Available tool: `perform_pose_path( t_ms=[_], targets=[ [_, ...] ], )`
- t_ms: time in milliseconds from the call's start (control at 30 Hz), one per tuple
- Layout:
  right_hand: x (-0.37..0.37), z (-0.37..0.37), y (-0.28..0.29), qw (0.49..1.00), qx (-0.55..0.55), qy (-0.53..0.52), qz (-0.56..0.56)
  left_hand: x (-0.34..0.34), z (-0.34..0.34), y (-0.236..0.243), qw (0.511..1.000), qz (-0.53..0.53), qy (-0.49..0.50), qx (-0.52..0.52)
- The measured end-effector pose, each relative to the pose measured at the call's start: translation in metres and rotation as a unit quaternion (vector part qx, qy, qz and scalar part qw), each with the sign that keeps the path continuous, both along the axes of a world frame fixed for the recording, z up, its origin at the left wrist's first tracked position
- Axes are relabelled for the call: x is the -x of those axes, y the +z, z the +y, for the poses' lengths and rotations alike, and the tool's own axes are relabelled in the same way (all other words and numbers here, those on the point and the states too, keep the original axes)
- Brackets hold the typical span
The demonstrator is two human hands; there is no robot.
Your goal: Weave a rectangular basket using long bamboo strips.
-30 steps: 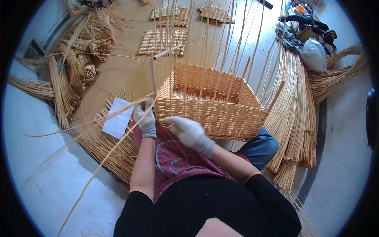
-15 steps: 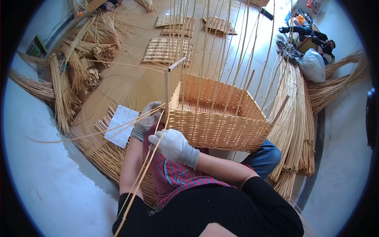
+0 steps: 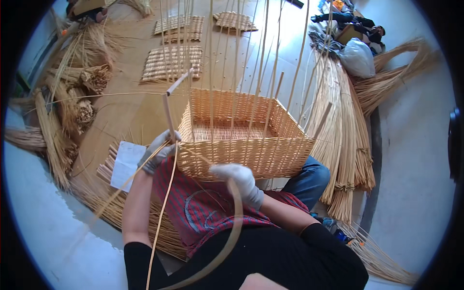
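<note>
A rectangular wicker basket (image 3: 244,157) with tall upright stakes rests on my lap. At its left near corner stands a wooden post (image 3: 169,113). My left hand (image 3: 160,152), in a grey glove, is closed at that corner, holding wicker strands against the post's foot. One held strand (image 3: 118,191) trails to the lower left, blurred; another strand (image 3: 162,217) hangs down from the corner. My right hand (image 3: 239,182), in a whitish glove, is closed on a long wicker strand (image 3: 236,229) before the basket's front wall. This strand bends down toward my lap, smeared by motion.
Bundles of wicker (image 3: 87,92) lie at the left, and long bundles (image 3: 340,130) at the right. Woven panels (image 3: 171,63) lie on the floor ahead. A white sheet (image 3: 125,164) rests beside my left forearm. A white plastic bag (image 3: 357,58) sits at the far right.
My right hand has moved right, away from the corner to the basket's front, drawing a strand along. My left hand has shifted up against the post. The whole view has shifted somewhat.
</note>
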State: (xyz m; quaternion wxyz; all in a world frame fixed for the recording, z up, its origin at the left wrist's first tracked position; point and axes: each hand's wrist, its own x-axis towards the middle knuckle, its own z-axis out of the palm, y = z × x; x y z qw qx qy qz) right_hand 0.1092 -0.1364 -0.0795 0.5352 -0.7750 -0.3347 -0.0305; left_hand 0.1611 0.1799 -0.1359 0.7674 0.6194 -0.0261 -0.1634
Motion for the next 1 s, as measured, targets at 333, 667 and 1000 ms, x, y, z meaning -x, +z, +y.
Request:
perform_pose_path(
  t_ms=[333, 667, 1000],
  targets=[
    [-0.147, 0.124, 0.067, 0.959, 0.161, -0.171, -0.156, 0.004, -0.041, -0.042, 0.965, -0.020, 0.242, -0.098],
    [-0.062, -0.033, -0.033, 0.968, -0.029, -0.193, 0.155, 0.051, -0.128, -0.001, 0.746, -0.258, 0.424, -0.445],
    [-0.078, -0.085, -0.062, 0.922, -0.250, -0.267, 0.126, 0.034, -0.177, 0.012, 0.675, -0.260, 0.149, -0.674]
  ],
)
